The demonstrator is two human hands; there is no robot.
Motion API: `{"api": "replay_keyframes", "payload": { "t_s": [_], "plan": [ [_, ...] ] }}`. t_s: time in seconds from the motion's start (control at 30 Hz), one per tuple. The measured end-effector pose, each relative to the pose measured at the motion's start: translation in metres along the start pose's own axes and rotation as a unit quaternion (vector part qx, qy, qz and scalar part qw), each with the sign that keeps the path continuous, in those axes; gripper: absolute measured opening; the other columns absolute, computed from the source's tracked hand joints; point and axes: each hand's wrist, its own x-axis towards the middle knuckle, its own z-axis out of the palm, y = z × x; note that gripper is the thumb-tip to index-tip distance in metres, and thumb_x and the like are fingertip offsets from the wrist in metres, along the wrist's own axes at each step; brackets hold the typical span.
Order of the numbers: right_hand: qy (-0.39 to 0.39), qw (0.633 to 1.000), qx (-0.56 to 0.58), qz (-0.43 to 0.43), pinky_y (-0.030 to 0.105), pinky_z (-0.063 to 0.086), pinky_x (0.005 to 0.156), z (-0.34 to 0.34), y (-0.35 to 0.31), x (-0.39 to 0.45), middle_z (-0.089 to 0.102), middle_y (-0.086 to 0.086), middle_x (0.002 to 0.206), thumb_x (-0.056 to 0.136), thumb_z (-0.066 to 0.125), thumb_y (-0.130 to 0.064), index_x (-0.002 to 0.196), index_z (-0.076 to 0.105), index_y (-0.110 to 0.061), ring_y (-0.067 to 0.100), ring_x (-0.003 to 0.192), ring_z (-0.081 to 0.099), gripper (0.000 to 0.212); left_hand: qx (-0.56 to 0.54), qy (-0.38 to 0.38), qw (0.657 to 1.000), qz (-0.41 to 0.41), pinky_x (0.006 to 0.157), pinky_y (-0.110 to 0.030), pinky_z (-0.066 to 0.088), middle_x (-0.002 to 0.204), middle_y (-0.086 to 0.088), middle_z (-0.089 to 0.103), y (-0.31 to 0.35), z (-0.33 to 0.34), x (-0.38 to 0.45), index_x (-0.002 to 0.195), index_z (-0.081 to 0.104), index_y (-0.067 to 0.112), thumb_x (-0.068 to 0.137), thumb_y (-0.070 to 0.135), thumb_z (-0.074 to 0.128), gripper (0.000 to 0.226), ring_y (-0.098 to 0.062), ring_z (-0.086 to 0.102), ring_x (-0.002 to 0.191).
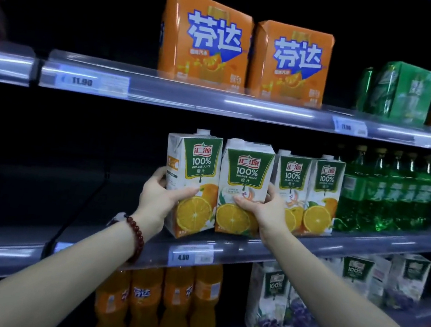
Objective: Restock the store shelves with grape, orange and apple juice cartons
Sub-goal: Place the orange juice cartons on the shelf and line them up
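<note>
I had two orange juice cartons going onto the middle shelf (252, 252) at once. My left hand (160, 197) was wrapped round the left carton (194, 171), tipped with its base at the shelf lip. My right hand (263, 210) gripped the other carton (244, 183), which looked about seated. Just right of that hand, two more orange cartons (308, 191) were already shelved. Below my right forearm, grape cartons (273, 301) stood on the lower shelf. I couldn't spot any apple, so I'd guess roughly midway, with plenty of dark space left of my left hand.
</note>
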Motion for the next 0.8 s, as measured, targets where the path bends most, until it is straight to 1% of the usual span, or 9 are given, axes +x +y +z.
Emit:
{"api": "replay_keyframes", "payload": {
  "t_s": [0.07, 0.13, 0.3, 0.37, 0.43, 0.57, 0.67, 0.73, 0.8],
  "plan": [
    [0.0, 1.0, 0.011, 0.015, 0.05, 0.057, 0.086, -0.001, 0.005, 0.009, 0.069, 0.009, 0.113, 0.06, 0.088, -0.004, 0.133, 0.048, -0.009, 0.028, 0.1, 0.069, 0.084, 0.011, 0.003, 1.0, -0.005, 0.082, -0.044, 0.057, 0.106, -0.002, 0.07, -0.005, 0.003, 0.005, 0.105, 0.058, 0.025, 0.052, 0.014, 0.091, 0.063, -0.021, 0.069, 0.097],
    [-0.005, 1.0, 0.016, 0.025, 0.049, 0.058, 0.085, -0.003, 0.008, 0.018, 0.069, 0.009, 0.113, 0.059, 0.088, -0.006, 0.136, 0.046, -0.008, 0.027, 0.097, 0.07, 0.088, 0.009, -0.006, 1.0, -0.011, 0.076, -0.04, 0.059, 0.103, -0.002, 0.072, -0.009, 0.005, 0.009, 0.104, 0.06, 0.023, 0.046, 0.018, 0.091, 0.066, -0.022, 0.07, 0.094],
    [-0.037, 0.998, 0.015, 0.044, 0.05, 0.056, 0.089, -0.003, 0.018, 0.031, 0.069, 0.012, 0.113, 0.061, 0.088, -0.005, 0.138, 0.045, -0.008, 0.029, 0.1, 0.069, 0.089, -0.007, -0.014, 1.0, -0.022, 0.06, -0.027, 0.058, 0.094, 0.003, 0.076, -0.012, 0.004, 0.018, 0.1, 0.064, 0.025, 0.045, 0.017, 0.089, 0.061, -0.014, 0.073, 0.083],
    [-0.043, 0.998, 0.014, 0.044, 0.049, 0.056, 0.088, -0.004, 0.024, 0.032, 0.071, 0.01, 0.111, 0.063, 0.087, -0.005, 0.138, 0.045, -0.01, 0.028, 0.098, 0.07, 0.087, -0.01, -0.007, 1.0, -0.022, 0.058, -0.025, 0.058, 0.091, 0.001, 0.076, -0.014, 0.004, 0.021, 0.098, 0.065, 0.025, 0.049, 0.011, 0.088, 0.056, -0.013, 0.074, 0.079],
    [-0.045, 0.998, 0.001, 0.042, 0.051, 0.054, 0.093, -0.006, 0.026, 0.034, 0.069, 0.01, 0.114, 0.062, 0.088, -0.008, 0.14, 0.042, -0.011, 0.029, 0.101, 0.069, 0.091, -0.012, -0.003, 1.0, -0.025, 0.056, -0.024, 0.057, 0.09, 0.0, 0.076, -0.016, 0.004, 0.025, 0.096, 0.064, 0.022, 0.052, 0.007, 0.087, 0.052, -0.013, 0.074, 0.077],
    [-0.078, 0.995, -0.018, 0.052, 0.052, 0.05, 0.098, -0.012, 0.025, 0.039, 0.069, 0.012, 0.115, 0.06, 0.089, -0.014, 0.138, 0.045, -0.007, 0.03, 0.106, 0.067, 0.091, -0.011, -0.052, 0.997, -0.056, 0.061, -0.024, 0.058, 0.098, -0.003, 0.076, -0.02, -0.004, 0.029, 0.103, 0.064, 0.019, 0.048, 0.012, 0.086, 0.059, -0.017, 0.073, 0.087],
    [-0.126, 0.989, -0.008, 0.078, 0.044, 0.057, 0.087, -0.017, 0.021, 0.041, 0.073, 0.011, 0.108, 0.052, 0.088, -0.018, 0.132, 0.05, -0.006, 0.026, 0.097, 0.071, 0.09, -0.009, -0.096, 0.992, -0.079, 0.062, -0.025, 0.058, 0.101, -0.004, 0.075, -0.021, -0.013, 0.032, 0.104, 0.063, 0.02, 0.048, 0.013, 0.086, 0.061, -0.018, 0.073, 0.088],
    [-0.149, 0.985, -0.006, 0.091, 0.035, 0.06, 0.075, -0.02, 0.02, 0.041, 0.075, 0.007, 0.102, 0.051, 0.087, -0.019, 0.125, 0.054, -0.008, 0.021, 0.09, 0.074, 0.082, -0.01, -0.115, 0.989, -0.087, 0.062, -0.026, 0.058, 0.102, -0.003, 0.075, -0.022, -0.016, 0.031, 0.108, 0.063, 0.024, 0.051, 0.012, 0.085, 0.062, -0.018, 0.073, 0.09],
    [-0.157, 0.983, -0.004, 0.096, 0.032, 0.06, 0.071, -0.019, 0.022, 0.039, 0.076, 0.004, 0.097, 0.053, 0.086, -0.022, 0.119, 0.056, -0.013, 0.02, 0.088, 0.074, 0.073, -0.012, -0.118, 0.989, -0.086, 0.064, -0.026, 0.059, 0.103, -0.003, 0.075, -0.023, -0.018, 0.031, 0.11, 0.063, 0.025, 0.053, 0.012, 0.084, 0.062, -0.018, 0.072, 0.091]
  ]
}}
